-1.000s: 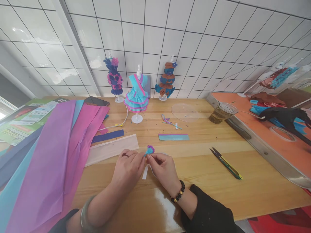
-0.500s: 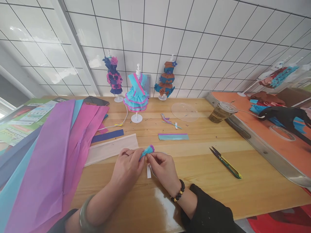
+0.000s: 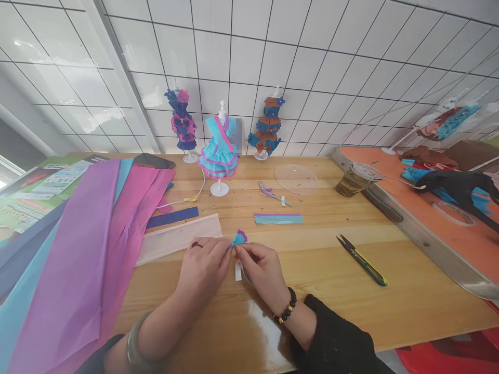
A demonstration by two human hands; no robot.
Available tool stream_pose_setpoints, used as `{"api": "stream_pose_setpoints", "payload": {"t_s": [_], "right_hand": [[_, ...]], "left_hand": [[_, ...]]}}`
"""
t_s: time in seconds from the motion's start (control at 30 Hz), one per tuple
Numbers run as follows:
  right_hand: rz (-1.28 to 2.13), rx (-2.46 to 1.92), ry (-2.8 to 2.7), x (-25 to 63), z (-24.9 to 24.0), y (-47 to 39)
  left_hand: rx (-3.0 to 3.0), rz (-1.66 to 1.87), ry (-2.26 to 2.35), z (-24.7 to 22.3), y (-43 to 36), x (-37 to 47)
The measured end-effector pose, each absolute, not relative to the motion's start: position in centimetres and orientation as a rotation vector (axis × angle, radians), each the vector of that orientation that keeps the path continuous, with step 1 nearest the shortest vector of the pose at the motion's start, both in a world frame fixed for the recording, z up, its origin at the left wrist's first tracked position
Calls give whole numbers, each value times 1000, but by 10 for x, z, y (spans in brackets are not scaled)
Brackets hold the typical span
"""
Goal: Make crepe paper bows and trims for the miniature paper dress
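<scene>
Between my fingertips is a small gathered piece of blue crepe paper (image 3: 239,238) with a purple edge, fanned out at its top. My left hand (image 3: 206,264) pinches its narrow lower end from the left. From the right, my right hand (image 3: 262,267) pinches at the same end, with thumb and forefinger together. A white tag (image 3: 238,270) and part of a thin loop hang below the fingers; what they join to is hidden. A flat blue strip with a purple edge (image 3: 278,219) lies just beyond my hands. Thread snips (image 3: 362,259) rest to the right.
Miniature dress forms in paper dresses (image 3: 219,150) stand by the tiled wall. Folded coloured paper (image 3: 78,249) covers the left side, near a pale strip (image 3: 183,238) and a navy strip (image 3: 173,217). A lidded cup (image 3: 356,180) stands right, beside an orange surface (image 3: 440,218).
The blue piece has turned more upright and its purple edge has fanned wider. My left fingers have shifted slightly down its base; my right hand has barely moved.
</scene>
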State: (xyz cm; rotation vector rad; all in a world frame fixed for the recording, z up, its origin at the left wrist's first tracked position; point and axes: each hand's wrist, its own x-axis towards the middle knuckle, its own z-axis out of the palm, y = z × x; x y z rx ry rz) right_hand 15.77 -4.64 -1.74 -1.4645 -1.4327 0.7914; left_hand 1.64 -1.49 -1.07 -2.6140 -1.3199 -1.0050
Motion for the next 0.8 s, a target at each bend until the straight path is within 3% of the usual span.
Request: {"api": "stream_pose_setpoints", "payload": {"t_s": [0.3,0.57,0.8], "right_hand": [[831,-1480,-1405,158,-19,-46],[819,-1501,-1439,158,-18,-47],[851,-1370,-1483,158,-10,-48]], "left_hand": [[-2691,-1217,-1396,-14,-14,17],[-2615,-1190,-1592,-11,-8,13],[-2709,-1515,-2453,-1,-11,17]]}}
